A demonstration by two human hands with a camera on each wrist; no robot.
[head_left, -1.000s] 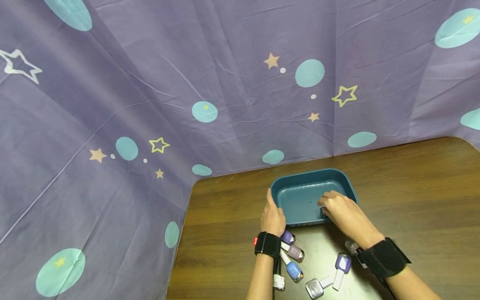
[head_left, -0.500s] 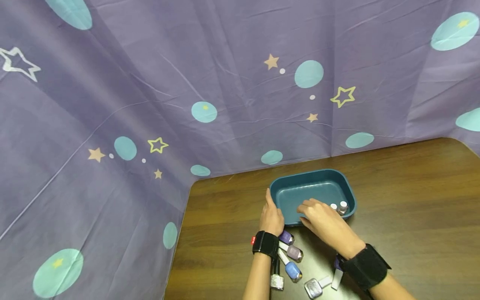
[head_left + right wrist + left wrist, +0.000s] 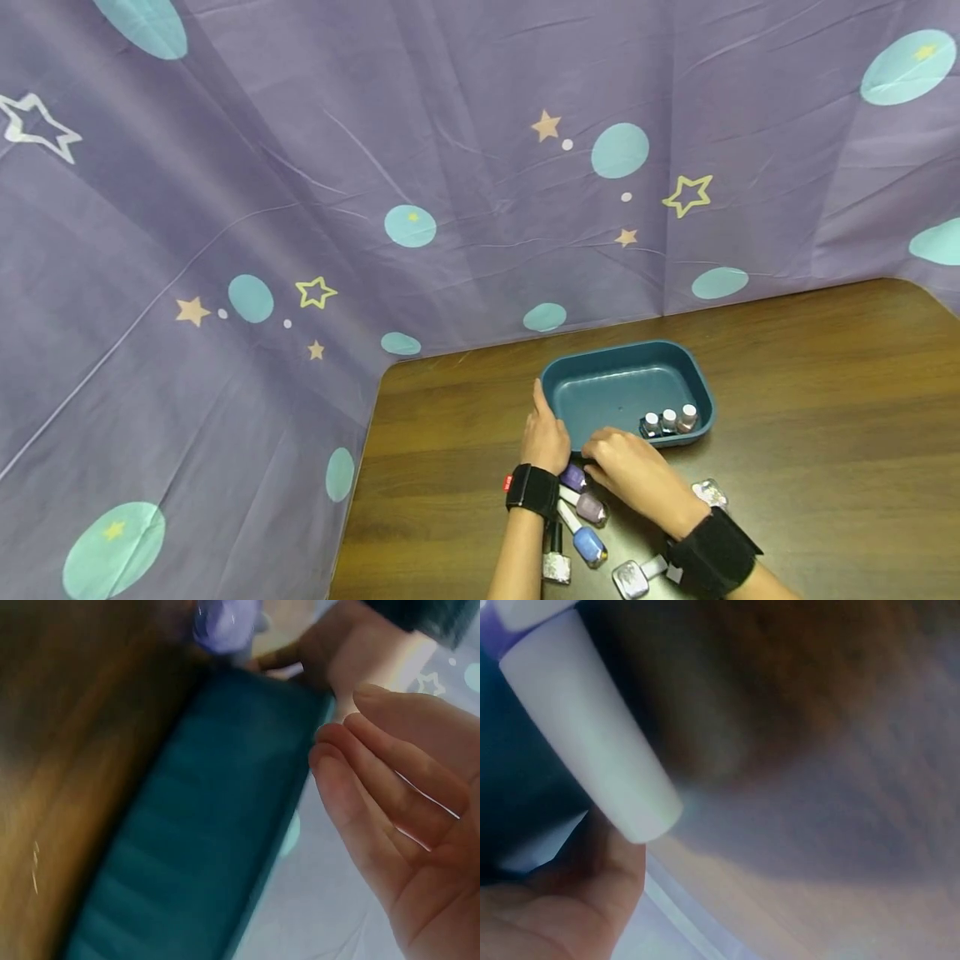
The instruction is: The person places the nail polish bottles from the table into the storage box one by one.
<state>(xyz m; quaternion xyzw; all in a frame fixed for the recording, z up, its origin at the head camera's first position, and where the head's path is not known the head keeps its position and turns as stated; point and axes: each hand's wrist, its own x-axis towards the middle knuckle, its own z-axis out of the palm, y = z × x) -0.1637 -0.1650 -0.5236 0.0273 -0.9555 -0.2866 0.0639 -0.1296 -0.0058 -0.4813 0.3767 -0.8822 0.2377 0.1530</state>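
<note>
My left hand (image 3: 546, 440) rests with straight fingers along the left wall of a teal tray (image 3: 617, 350), its thumb near the front corner. My right hand (image 3: 630, 471) hangs just in front of the tray; its loosely bent fingers hold nothing in the right wrist view. Closest to it is a purple nail polish bottle (image 3: 573, 477), with a mauve nail polish bottle (image 3: 591, 508) and a blue nail polish bottle (image 3: 589, 546) below. A white cap (image 3: 592, 727) fills much of the left wrist view. Three white-capped nail polish bottles (image 3: 670, 421) stand in the tray's front right corner.
Near the left wrist lies a silver glitter bottle (image 3: 557, 568) with a black cap. A silver bottle (image 3: 630, 578) lies at the front, and another glittery bottle (image 3: 709, 493) beyond the right wrist. A purple curtain (image 3: 465, 167) borders the wooden table (image 3: 810, 400).
My right hand let go of a bottle in the tray's front right corner, then moved left and back over the front rim towards the purple bottle. The left hand stayed on the tray.
</note>
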